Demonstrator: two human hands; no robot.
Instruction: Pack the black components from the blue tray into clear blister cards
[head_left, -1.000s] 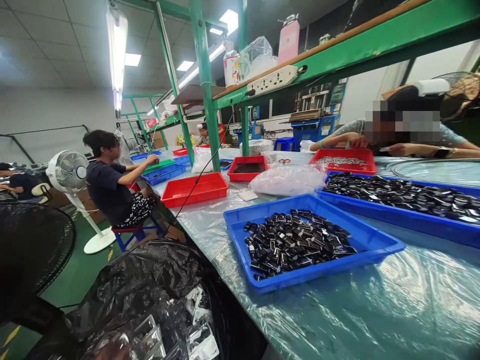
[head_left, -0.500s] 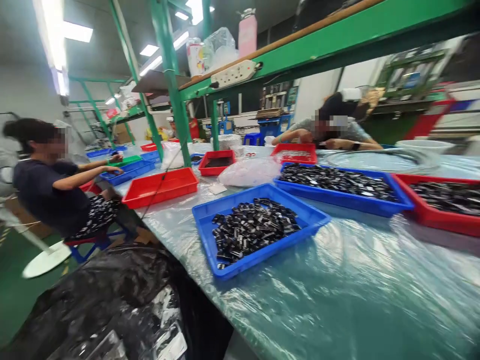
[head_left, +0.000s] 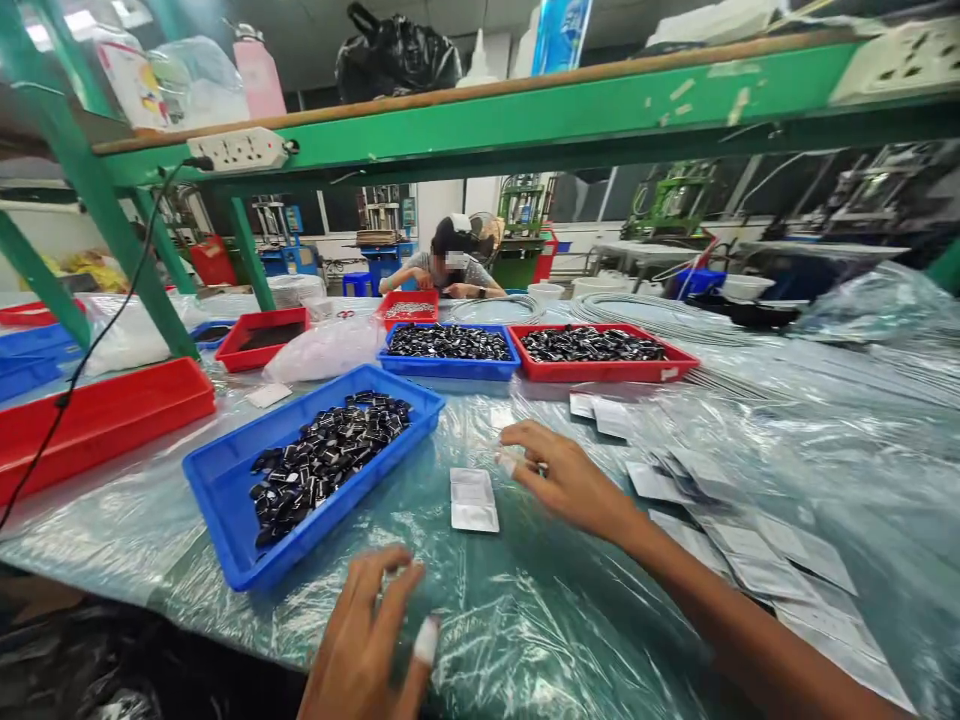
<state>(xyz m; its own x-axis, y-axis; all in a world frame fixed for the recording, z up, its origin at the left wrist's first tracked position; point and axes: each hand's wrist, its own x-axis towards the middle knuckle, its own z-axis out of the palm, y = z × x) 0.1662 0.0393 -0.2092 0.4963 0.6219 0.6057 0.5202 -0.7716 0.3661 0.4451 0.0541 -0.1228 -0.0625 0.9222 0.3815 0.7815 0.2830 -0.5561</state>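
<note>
My left hand (head_left: pixel 371 630) hovers over the front edge of the table, fingers apart and nothing in it; white tape or a cover wraps its thumb. My right hand (head_left: pixel 566 475) reaches in from the right with its fingers bent and spread, holding nothing that I can see. Between the hands a small white moulded piece (head_left: pixel 473 500) with shallow sections lies flat on the plastic sheet. A small pale square (head_left: pixel 501 416) is just beyond my right fingertips. To the left, a blue tray (head_left: pixel 225 540) holds a heap of small black parts (head_left: pixel 330 455).
Flat pale packets (head_left: pixel 757 560) are spread out on the right. Behind stand another blue tray (head_left: pixel 450 368) and a red tray (head_left: pixel 600 372) with black parts. An empty red tray (head_left: pixel 105 420) is at left. A green shelf beam (head_left: pixel 525 125) crosses above; a co-worker (head_left: pixel 454 255) sits opposite.
The view has swung to the right, and the seated person on the left is out of it. Both my hands have come into view, with the moulded piece and the packets.
</note>
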